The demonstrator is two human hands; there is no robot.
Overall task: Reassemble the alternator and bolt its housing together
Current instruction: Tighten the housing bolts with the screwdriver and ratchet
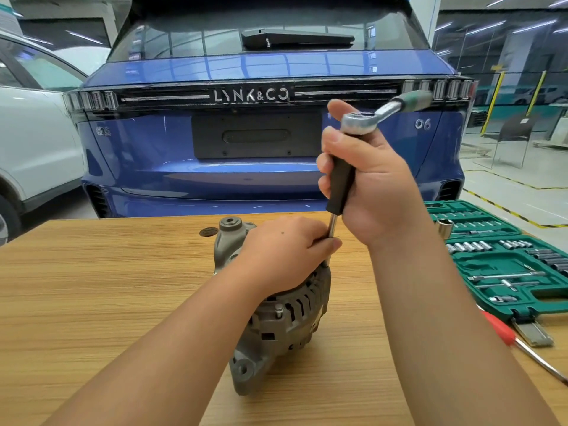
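Head view: alternator [276, 318] on table [92, 287], left hand [285, 250] pinching extension shaft [332, 226], right hand [368, 182] gripping its handle under ratchet [365, 118]; tilt risks socket slipping off bolt.

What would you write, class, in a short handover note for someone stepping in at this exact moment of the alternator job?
Left hand: rests on top of the alternator, fingers pinching the lower metal shaft of the extension bar.
Right hand: grips the bar's black sleeve, holding it upright; the ratchet sits on its top end.
Alternator: on the wooden table, housing halves together. One bolt head shows at the near rim.
Socket set: open, to the right.
Done: housing closed up, tool placed at a far-side bolt.
Left: tighten this bolt; I cannot tell whether the others are tight.
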